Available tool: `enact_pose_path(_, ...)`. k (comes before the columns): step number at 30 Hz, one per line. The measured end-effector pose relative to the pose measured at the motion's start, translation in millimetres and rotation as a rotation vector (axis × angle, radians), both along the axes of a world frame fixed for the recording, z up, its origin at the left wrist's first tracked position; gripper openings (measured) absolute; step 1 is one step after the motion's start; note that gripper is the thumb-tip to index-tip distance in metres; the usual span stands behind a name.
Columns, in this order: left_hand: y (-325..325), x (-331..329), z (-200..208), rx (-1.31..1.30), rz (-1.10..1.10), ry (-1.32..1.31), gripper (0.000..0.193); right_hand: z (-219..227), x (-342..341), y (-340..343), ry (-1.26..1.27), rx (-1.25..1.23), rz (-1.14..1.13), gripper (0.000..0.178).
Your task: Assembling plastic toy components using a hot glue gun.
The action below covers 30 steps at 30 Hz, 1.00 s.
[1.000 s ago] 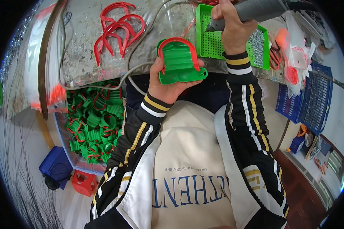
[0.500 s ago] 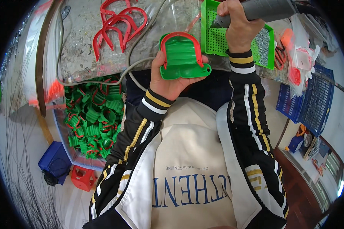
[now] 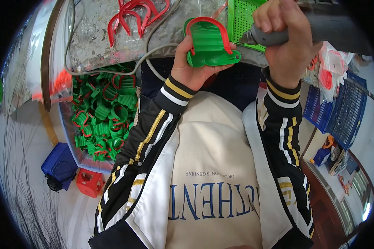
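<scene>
Gripping one ribbed green plastic piece with a red U-shaped clip (image 3: 210, 43) in our left hand (image 3: 193, 68) above the lap, we press the tip of one grey power tool (image 3: 316, 27), clenched in our right hand (image 3: 284, 39), against its right edge, near several loose red clips (image 3: 133, 16) on the bench (image 3: 91, 41).

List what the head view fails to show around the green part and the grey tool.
- Grey power tool: its rear runs off the top right edge; the right hand covers the grip.
- Tool tip: too small to tell whether it touches the green plastic part.
- Green part's underside: hidden by the left hand.
- Bin of green pieces: partly under the table edge.
</scene>
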State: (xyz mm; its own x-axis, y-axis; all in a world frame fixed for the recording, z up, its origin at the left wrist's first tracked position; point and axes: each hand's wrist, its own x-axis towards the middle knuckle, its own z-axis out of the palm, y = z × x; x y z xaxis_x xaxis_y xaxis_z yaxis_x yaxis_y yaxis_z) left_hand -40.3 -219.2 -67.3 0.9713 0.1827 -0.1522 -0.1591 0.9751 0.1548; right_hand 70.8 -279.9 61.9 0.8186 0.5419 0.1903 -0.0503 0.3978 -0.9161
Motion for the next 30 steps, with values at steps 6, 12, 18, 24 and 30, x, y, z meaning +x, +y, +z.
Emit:
enact_pose_path(6,-3.1,-3.4,0.1,-0.021,0.028,0.038,0.068,-9.2,-5.3,-0.1,-0.017,-0.011,0.000,0.018)
enact_pose_path(12,-4.0,-2.3,-4.9,0.009,0.019,0.005,0.065,-14.7,-6.9,-0.1,0.017,-0.046,-0.010,0.014)
enact_pose_path(18,-2.4,-1.0,-8.0,0.001,0.026,0.041,0.058,-22.4,-4.8,-0.4,0.018,-0.053,0.016,0.013)
enact_pose_path(24,-4.0,-2.5,-9.3,-0.055,0.009,0.045,0.056,-43.2,0.0,-19.3,-0.196,-0.007,0.112,0.018)
enact_pose_path(30,-3.3,-7.8,-5.8,-0.069,-0.029,0.024,0.060,-14.9,8.9,-16.0,-0.185,0.029,0.197,0.017)
